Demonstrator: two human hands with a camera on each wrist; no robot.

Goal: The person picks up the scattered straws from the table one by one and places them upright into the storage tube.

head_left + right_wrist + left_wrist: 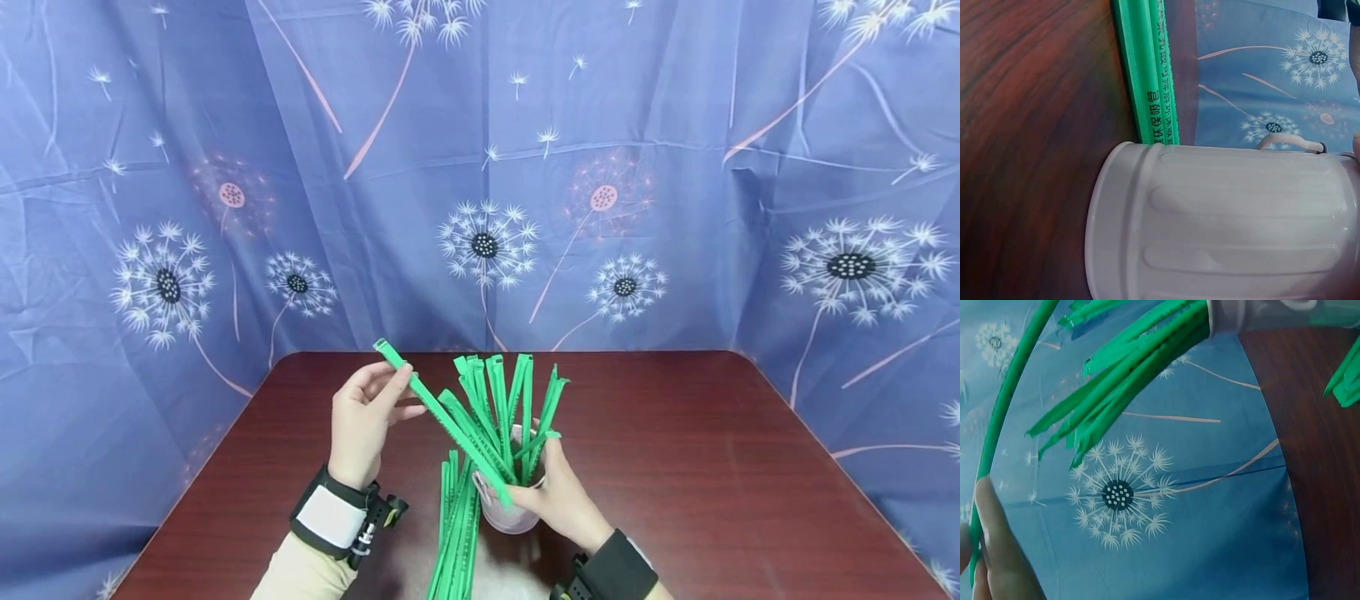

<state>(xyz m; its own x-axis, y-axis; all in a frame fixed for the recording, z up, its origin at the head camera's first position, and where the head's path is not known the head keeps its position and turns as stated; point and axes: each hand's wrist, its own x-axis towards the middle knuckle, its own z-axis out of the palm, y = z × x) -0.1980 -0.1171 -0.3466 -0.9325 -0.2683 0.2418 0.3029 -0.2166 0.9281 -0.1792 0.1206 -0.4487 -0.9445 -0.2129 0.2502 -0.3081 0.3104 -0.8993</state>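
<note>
My left hand (pixel 363 417) pinches a green wrapped straw (pixel 442 417) near its upper end, thumb against fingers; this straw slants down to the right and looks slightly curved in the left wrist view. Its lower end lies in front of a pale mug (pixel 510 518), by my right thumb. My right hand (pixel 566 500) holds the mug around its right side near the rim, with the index finger raised beside a straw. Several green wrapped straws (pixel 495 392) stand fanned out in the mug. The right wrist view shows the ribbed mug (pixel 1241 212) large; most of that hand is outside it.
More wrapped straws (pixel 457 542) lie in a loose bundle on the dark red-brown table (pixel 712 467), left of the mug, some crossing others. The mug's handle (pixel 1288 141) points toward the bundle's side. A blue curtain (pixel 675 100) with dandelion prints hangs behind and beside the table.
</note>
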